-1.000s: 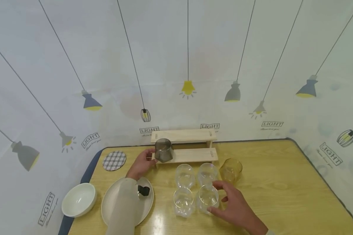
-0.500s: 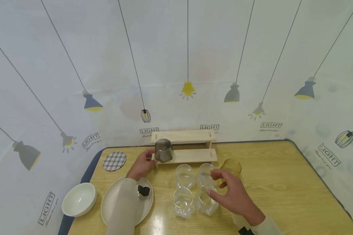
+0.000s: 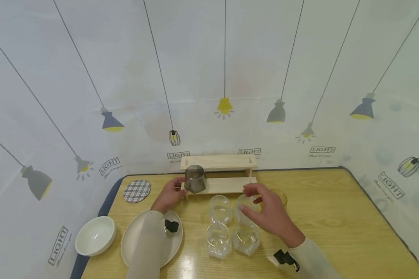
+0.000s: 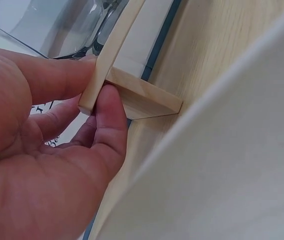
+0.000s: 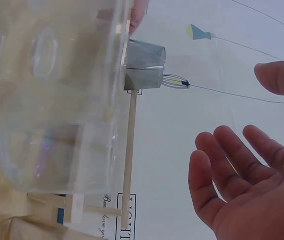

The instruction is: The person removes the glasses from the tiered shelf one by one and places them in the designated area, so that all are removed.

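My left hand (image 3: 168,194) pinches the left end of the lower board of a two-tier wooden shelf (image 3: 228,185). Close up, the left wrist view shows finger and thumb on either side of the board's edge (image 4: 101,75). A smoky grey glass (image 3: 195,180) stands on that board beside the fingers. My right hand (image 3: 270,211) hovers over the back right one of several clear glasses (image 3: 219,211), fingers loosely bent and nothing in them. It partly covers that glass and an amber glass (image 3: 282,197) behind it.
Under the left forearm lies a beige plate (image 3: 130,244), with a white bowl (image 3: 95,236) to its left. A round checked coaster (image 3: 137,191) lies at the back left. The shelf's upper board (image 3: 218,161) runs along the wall at the table's back edge.
My right hand has left the front right clear glass and moved up and forward, toward the shelf. The left hand keeps its grip on the board, and the glasses stay where they were.
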Motion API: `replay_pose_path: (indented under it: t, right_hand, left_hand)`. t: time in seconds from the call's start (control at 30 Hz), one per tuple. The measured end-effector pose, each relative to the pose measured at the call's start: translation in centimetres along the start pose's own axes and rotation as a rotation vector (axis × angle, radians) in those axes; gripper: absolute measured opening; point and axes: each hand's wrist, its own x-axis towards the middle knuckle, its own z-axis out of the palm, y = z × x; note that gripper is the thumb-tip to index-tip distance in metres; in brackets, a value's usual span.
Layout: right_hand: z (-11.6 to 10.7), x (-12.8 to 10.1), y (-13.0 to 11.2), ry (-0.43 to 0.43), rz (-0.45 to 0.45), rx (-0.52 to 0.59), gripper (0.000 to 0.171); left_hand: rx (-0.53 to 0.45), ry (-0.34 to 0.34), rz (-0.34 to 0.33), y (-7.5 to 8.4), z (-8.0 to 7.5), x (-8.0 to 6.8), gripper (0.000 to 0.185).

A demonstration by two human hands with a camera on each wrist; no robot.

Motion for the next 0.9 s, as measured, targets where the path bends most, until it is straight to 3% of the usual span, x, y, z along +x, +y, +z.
replay_pose_path:
  t: [0.3,0.53,0.9]
  right_hand:
    - [0.8,3.0,-0.4,0.024,0.031,0.122,0.043]
    - [1.4,5.6,-0.7,0.020,0.049,0.129,0.041]
    - [4.7,10.2,-0.3,-0.124,0.111,0.169,0.052]
  left_hand:
    - [-0.009,0.013,0.001,0.0,-0.1,-0.2,0.054]
    - [0.003,0.015,-0.002,0.4,0.1,0.1,0.053]
    - [-0.007,0.026,-0.013,0.5,0.1,-0.1,0.053]
